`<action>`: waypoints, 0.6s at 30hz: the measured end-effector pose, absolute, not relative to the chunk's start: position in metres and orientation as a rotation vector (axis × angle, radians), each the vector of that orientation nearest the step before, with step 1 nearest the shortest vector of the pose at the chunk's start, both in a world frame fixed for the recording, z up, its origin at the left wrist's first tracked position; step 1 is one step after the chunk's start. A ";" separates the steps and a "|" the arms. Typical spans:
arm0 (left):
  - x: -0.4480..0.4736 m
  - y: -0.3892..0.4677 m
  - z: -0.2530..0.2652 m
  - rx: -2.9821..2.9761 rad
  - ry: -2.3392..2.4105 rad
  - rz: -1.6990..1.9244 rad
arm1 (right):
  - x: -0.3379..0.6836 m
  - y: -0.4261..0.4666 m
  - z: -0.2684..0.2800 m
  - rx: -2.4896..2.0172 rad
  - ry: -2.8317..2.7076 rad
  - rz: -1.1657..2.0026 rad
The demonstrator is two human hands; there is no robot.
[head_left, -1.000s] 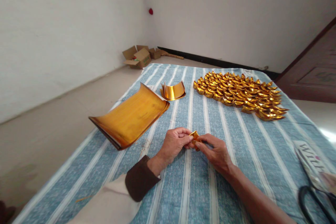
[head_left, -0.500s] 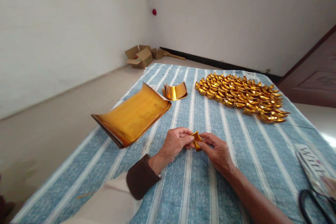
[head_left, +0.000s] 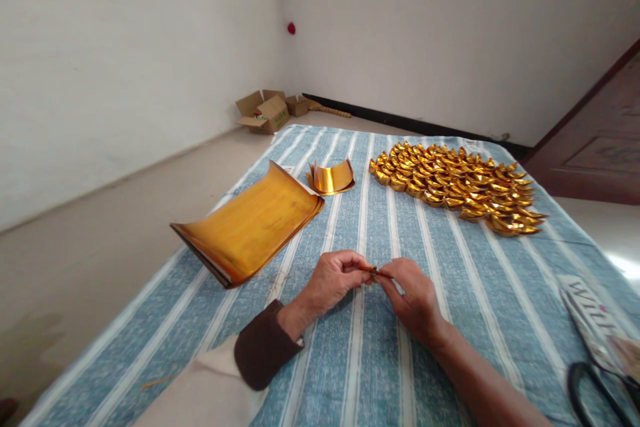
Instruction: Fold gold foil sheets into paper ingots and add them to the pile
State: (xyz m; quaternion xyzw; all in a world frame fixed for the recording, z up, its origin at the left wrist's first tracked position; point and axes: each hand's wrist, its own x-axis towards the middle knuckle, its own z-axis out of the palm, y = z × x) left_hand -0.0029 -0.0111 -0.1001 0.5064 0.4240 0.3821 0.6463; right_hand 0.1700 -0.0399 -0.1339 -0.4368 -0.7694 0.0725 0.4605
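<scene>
Between my hands is a small folded piece of gold foil paper, seen nearly edge-on, so most of its shape is hidden by my fingers. My left hand pinches its left end with thumb and fingers. At the right end, my right hand pinches it the same way. Beyond my left hand lies a stack of large gold foil sheets with curled edges. A smaller stack of curved gold foil pieces sits behind it. Many folded gold paper ingots stand in close rows at the far right.
A blue and white striped cloth covers the table. Black-handled scissors lie at the right front edge beside a printed packet. An open cardboard box stands on the floor by the far corner.
The foil piece has turned from showing its open, boxy face to a thin, flattened edge between my fingers. Both hands still grip it. The camera view has shifted slightly.
</scene>
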 end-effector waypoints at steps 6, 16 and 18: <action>-0.004 -0.012 -0.100 1.137 0.898 0.907 | 0.176 -0.038 -0.125 -0.953 -2.017 -0.063; -0.010 -0.012 -0.098 0.726 0.779 0.765 | 0.181 -0.043 -0.117 -0.901 -2.142 -0.242; -0.009 -0.013 -0.100 0.702 0.781 0.769 | 0.182 -0.043 -0.118 -0.905 -2.162 -0.225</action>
